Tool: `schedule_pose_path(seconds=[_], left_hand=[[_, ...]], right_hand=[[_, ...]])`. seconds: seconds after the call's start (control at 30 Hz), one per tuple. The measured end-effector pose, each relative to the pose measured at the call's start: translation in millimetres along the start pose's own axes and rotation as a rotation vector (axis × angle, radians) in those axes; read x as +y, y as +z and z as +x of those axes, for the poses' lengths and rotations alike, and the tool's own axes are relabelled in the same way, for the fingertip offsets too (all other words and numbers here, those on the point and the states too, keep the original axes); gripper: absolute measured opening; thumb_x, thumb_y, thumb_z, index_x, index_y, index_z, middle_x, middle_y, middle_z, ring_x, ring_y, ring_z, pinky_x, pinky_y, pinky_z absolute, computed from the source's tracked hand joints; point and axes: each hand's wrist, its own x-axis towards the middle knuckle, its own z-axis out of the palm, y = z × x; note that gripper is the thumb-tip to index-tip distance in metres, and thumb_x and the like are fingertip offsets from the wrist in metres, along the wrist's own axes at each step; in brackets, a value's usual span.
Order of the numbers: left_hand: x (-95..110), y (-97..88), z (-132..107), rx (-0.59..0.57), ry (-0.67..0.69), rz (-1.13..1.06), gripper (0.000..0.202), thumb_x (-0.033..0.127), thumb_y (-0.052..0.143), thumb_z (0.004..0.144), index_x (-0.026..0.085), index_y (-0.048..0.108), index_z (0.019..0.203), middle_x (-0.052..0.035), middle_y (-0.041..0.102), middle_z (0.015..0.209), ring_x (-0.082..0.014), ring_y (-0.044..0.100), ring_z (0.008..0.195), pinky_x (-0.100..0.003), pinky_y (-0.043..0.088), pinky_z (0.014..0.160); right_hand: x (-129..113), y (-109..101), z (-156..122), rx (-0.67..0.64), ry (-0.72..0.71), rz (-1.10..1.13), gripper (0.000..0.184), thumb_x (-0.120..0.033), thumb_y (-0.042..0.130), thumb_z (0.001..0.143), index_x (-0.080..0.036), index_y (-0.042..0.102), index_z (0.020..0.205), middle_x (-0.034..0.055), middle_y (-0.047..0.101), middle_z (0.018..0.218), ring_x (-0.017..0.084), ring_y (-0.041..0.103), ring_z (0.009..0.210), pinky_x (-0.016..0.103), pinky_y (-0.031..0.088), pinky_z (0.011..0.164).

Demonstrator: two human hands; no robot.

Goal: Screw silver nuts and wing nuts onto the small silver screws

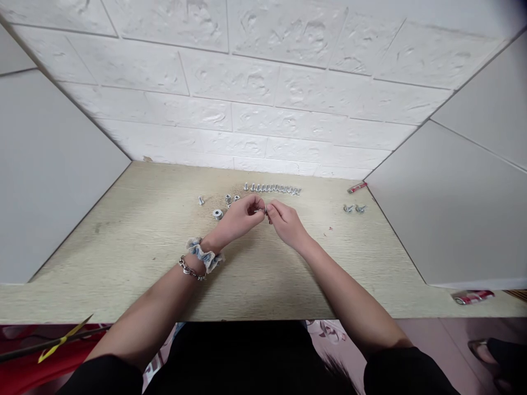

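A small metal bolt shows between my two hands, just above the table. My left hand pinches it, its fingers curled and the thumb underneath. At the bolt's right end, the thumb and fingers of my right hand are pressed together; what they pinch there is mostly hidden. Beside my left hand lie stacked washers and several nuts, some partly covered by the hand. Behind both hands runs a row of several bolts standing on their heads. One bolt is apart at the left.
Two bolts with parts fitted lie at the right, near a red battery. Another red battery is by the front right edge. White panels flank the wooden table; a brick-patterned wall backs it. Someone's foot shows below right.
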Motion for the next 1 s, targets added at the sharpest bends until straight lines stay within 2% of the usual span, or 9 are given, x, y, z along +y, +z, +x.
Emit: schedule_pose_path(seconds=[0.27, 0.37, 0.43, 0.5, 0.6, 0.7, 0.77, 0.87, 1.0], left_hand=[[-2.0, -2.9, 2.0, 0.016, -0.022, -0.052, 0.008, 0.023, 0.051, 0.073, 0.016, 0.051, 0.076, 0.0010, 0.052, 0.070, -0.0105, 0.046, 0.063, -0.023, 0.036, 0.059], [-2.8, -3.2, 2.4, 0.019, -0.022, -0.051, 0.008, 0.023, 0.051, 0.072, 0.016, 0.052, 0.077, 0.0007, 0.053, 0.071, -0.0108, 0.047, 0.064, -0.024, 0.037, 0.059], [-3.1, -3.0, 2.4, 0.024, -0.015, -0.045, 0.008, 0.023, 0.052, 0.073, 0.016, 0.052, 0.077, 0.0011, 0.053, 0.070, -0.0105, 0.047, 0.063, -0.023, 0.037, 0.059], [-3.0, -2.8, 2.2, 0.029, -0.015, -0.040, 0.008, 0.022, 0.052, 0.073, 0.016, 0.053, 0.077, 0.0012, 0.053, 0.070, -0.0101, 0.047, 0.063, -0.023, 0.037, 0.058], [-2.7, -2.1, 1.8, 0.031, -0.016, -0.037, 0.008, 0.022, 0.054, 0.072, 0.016, 0.053, 0.077, 0.0011, 0.054, 0.070, -0.0098, 0.047, 0.062, -0.022, 0.037, 0.056], [-3.7, -1.0, 1.6, 0.002, 0.007, -0.050, 0.008, 0.023, 0.054, 0.074, 0.016, 0.053, 0.078, 0.0009, 0.055, 0.070, -0.0097, 0.048, 0.061, -0.022, 0.038, 0.056], [-5.0, -0.2, 1.7, -0.017, 0.029, -0.066, 0.008, 0.023, 0.054, 0.075, 0.016, 0.054, 0.079, 0.0002, 0.057, 0.072, -0.0101, 0.050, 0.063, -0.023, 0.040, 0.058], [-7.0, 0.5, 2.1, -0.024, 0.044, -0.063, 0.009, 0.024, 0.054, 0.076, 0.016, 0.054, 0.080, -0.0006, 0.059, 0.074, -0.0106, 0.052, 0.066, -0.024, 0.042, 0.062], [-9.5, 0.5, 2.2, -0.004, 0.030, 0.013, 0.011, 0.026, 0.054, 0.077, 0.016, 0.055, 0.080, 0.0006, 0.056, 0.072, -0.0101, 0.050, 0.064, -0.024, 0.041, 0.061]], right_hand=[[1.5, 1.3, 0.7, 0.038, -0.090, -0.025, 0.009, -0.025, 0.042, 0.080, -0.021, 0.049, 0.084, 0.0020, 0.054, 0.082, 0.014, 0.050, 0.071, 0.027, 0.041, 0.063], [1.0, 2.1, 0.0, 0.072, -0.180, 0.004, 0.018, -0.012, 0.042, 0.072, -0.022, 0.049, 0.085, 0.0031, 0.054, 0.089, 0.015, 0.052, 0.079, 0.028, 0.043, 0.068], [-0.2, 2.0, -0.8, 0.109, -0.190, 0.031, 0.024, -0.008, 0.040, 0.068, -0.022, 0.049, 0.086, 0.0042, 0.054, 0.094, 0.016, 0.052, 0.086, 0.029, 0.043, 0.069], [-1.2, 1.3, -1.1, 0.138, -0.122, 0.063, 0.024, -0.010, 0.041, 0.068, -0.022, 0.048, 0.088, 0.0043, 0.054, 0.096, 0.016, 0.051, 0.086, 0.028, 0.043, 0.068], [-0.8, 0.0, -0.2, 0.125, 0.006, 0.066, 0.006, -0.024, 0.042, 0.079, -0.021, 0.047, 0.081, 0.0016, 0.054, 0.081, 0.015, 0.051, 0.074, 0.027, 0.040, 0.064], [1.5, 0.0, 1.1, 0.042, 0.055, 0.050, 0.033, -0.043, 0.034, 0.087, -0.020, 0.045, 0.067, -0.0007, 0.049, 0.064, 0.014, 0.048, 0.063, 0.027, 0.036, 0.061], [2.8, 0.9, 1.3, 0.005, 0.060, 0.062, 0.041, -0.049, 0.030, 0.088, -0.020, 0.044, 0.064, -0.0010, 0.048, 0.060, 0.013, 0.047, 0.061, 0.027, 0.035, 0.059], [3.6, 2.3, 0.9, 0.007, 0.059, 0.051, 0.042, -0.051, 0.029, 0.089, -0.020, 0.044, 0.064, -0.0010, 0.049, 0.060, 0.013, 0.047, 0.060, 0.026, 0.033, 0.058], [4.2, 2.8, 0.6, 0.032, 0.011, -0.070, 0.038, -0.044, 0.029, 0.090, -0.020, 0.044, 0.065, 0.0002, 0.050, 0.062, 0.015, 0.047, 0.063, 0.027, 0.033, 0.058]])
